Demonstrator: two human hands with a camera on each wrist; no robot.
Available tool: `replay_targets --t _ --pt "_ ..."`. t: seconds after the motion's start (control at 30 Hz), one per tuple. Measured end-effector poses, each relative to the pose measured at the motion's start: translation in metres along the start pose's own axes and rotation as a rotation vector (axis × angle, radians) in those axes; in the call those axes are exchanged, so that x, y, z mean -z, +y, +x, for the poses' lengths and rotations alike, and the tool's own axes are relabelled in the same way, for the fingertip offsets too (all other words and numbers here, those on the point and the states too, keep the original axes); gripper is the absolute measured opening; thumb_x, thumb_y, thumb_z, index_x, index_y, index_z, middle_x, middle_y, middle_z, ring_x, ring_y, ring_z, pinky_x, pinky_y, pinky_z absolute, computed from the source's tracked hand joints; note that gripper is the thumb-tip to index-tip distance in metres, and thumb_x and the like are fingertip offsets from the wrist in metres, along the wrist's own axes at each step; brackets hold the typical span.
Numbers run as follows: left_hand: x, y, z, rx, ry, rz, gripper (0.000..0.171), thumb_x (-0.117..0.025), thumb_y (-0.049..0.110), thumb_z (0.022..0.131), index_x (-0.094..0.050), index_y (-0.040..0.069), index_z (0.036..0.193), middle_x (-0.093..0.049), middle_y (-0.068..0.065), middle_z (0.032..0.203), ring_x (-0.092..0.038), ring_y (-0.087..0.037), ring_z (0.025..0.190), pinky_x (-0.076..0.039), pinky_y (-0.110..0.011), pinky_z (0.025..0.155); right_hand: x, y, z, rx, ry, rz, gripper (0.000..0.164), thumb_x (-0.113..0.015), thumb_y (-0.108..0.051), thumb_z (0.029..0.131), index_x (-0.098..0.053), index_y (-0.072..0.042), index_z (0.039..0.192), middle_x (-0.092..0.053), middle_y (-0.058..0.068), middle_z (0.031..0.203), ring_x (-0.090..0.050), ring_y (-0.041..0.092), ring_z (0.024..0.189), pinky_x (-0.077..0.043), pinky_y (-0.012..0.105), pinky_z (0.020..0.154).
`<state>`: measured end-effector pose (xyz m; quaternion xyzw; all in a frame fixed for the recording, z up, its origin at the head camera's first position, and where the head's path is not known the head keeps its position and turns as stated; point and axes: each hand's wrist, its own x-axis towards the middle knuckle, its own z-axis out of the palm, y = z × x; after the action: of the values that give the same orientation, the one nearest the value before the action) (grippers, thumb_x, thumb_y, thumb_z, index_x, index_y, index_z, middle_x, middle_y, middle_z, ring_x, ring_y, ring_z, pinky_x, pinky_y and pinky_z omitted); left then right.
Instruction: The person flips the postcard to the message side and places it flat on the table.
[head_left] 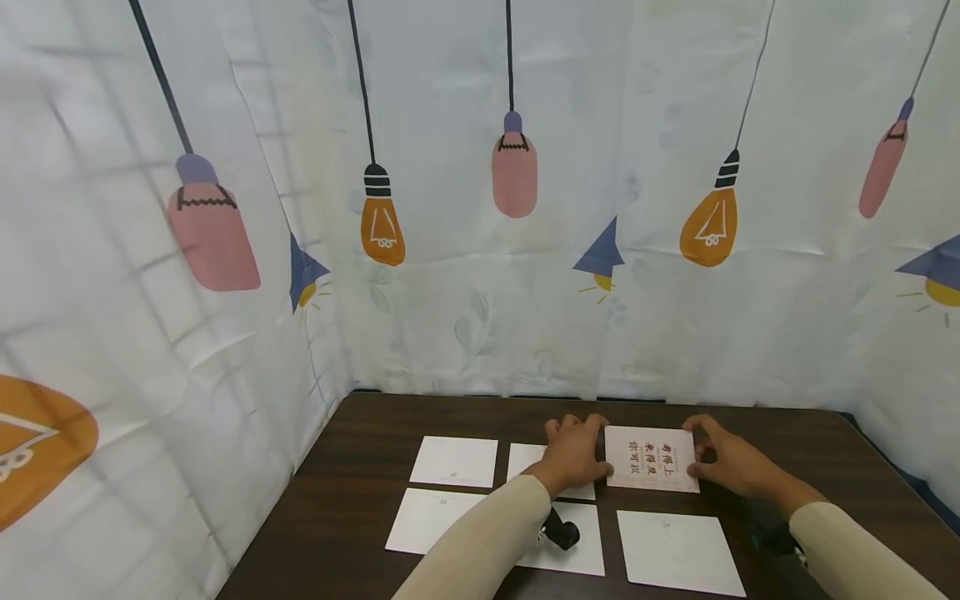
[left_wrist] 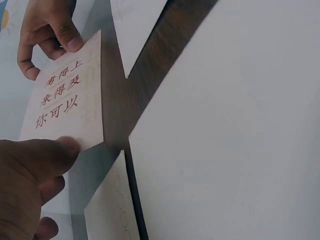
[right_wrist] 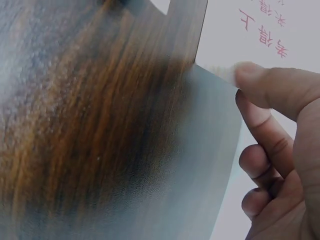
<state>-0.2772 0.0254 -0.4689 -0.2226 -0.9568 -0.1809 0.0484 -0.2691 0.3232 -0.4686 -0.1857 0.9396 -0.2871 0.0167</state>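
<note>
A white card (head_left: 651, 458) with red Chinese characters is held between both hands at the back right of the table. My left hand (head_left: 572, 455) pinches its left side, the thumb (left_wrist: 69, 145) on the printed face near a corner. On the opposite side, my right hand (head_left: 735, 458) grips the edge with the thumb (right_wrist: 250, 75) on top and the other fingers bent below. Part of a blank white card (head_left: 525, 457) shows behind the left hand and wrist. Directly in front of the printed card lies another blank card (head_left: 678, 552).
More white cards lie in rows to the left, including a back left card (head_left: 453, 461) and a front left one (head_left: 427, 518), partly covered by the left sleeve (head_left: 480, 542). The dark wooden table (head_left: 330, 533) ends at a patterned curtain (head_left: 465, 333).
</note>
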Motion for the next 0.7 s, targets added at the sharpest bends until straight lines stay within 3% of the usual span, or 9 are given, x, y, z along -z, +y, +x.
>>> replay_targets --t 0.1,0.33,0.63,0.7 --pt "0.002 0.001 -0.001 -0.019 0.013 -0.037 0.061 -0.081 0.034 0.09 -0.051 0.024 0.142 -0.057 0.025 0.082 -0.053 -0.007 0.107 -0.025 -0.042 0.096 0.001 -0.001 -0.002 -0.006 0.013 0.004 0.06 -0.077 -0.015 0.092 -0.038 -0.005 0.138 -0.067 0.005 0.1 -0.056 0.019 0.079 -0.045 0.039 0.067" --pt "0.005 0.002 -0.003 -0.035 0.022 -0.118 0.054 -0.076 0.025 0.094 -0.049 0.023 0.14 -0.055 0.026 0.078 -0.05 0.0 0.087 -0.024 -0.041 0.092 0.003 -0.003 -0.006 0.0 0.04 0.006 0.06 -0.073 -0.015 0.095 -0.036 0.0 0.14 -0.07 0.01 0.104 -0.066 0.023 0.089 -0.052 0.047 0.073" --pt "0.009 0.0 -0.006 -0.016 0.015 -0.211 0.051 -0.076 0.024 0.094 -0.05 0.022 0.137 -0.058 0.026 0.078 -0.05 0.001 0.087 -0.022 -0.043 0.094 0.009 -0.006 -0.009 -0.015 0.016 0.031 0.06 -0.072 -0.023 0.097 -0.039 0.005 0.139 -0.072 0.006 0.104 -0.068 0.026 0.095 -0.053 0.051 0.077" --pt "0.01 0.0 -0.007 -0.013 0.015 -0.231 0.048 -0.076 0.023 0.094 -0.051 0.021 0.135 -0.059 0.025 0.079 -0.05 0.001 0.087 -0.022 -0.043 0.095 0.011 -0.007 -0.009 -0.014 0.003 0.05 0.052 -0.07 -0.024 0.098 -0.045 0.005 0.134 -0.07 0.005 0.104 -0.067 0.026 0.095 -0.052 0.048 0.076"
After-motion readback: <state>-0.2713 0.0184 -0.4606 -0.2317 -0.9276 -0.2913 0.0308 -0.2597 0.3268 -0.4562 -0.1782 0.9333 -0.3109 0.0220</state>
